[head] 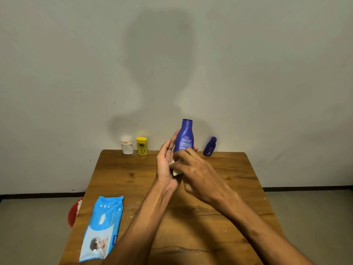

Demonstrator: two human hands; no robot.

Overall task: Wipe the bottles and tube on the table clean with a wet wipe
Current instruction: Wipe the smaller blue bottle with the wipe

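My left hand [165, 165] holds a large blue bottle [185, 136] upright above the wooden table [219, 217], gripping its lower part. My right hand [193, 169] presses a white wet wipe [175, 172] against the bottle's base, and the wipe is mostly hidden between my hands. At the table's far edge stand a small blue bottle [209, 146] on the right, and a yellow tube [142, 146] and a white bottle [126, 145] on the left.
A light blue pack of wet wipes [102, 228] lies near the table's left front edge. A red bin [73, 212] with white scraps stands on the floor left of the table. A plain wall rises behind the table.
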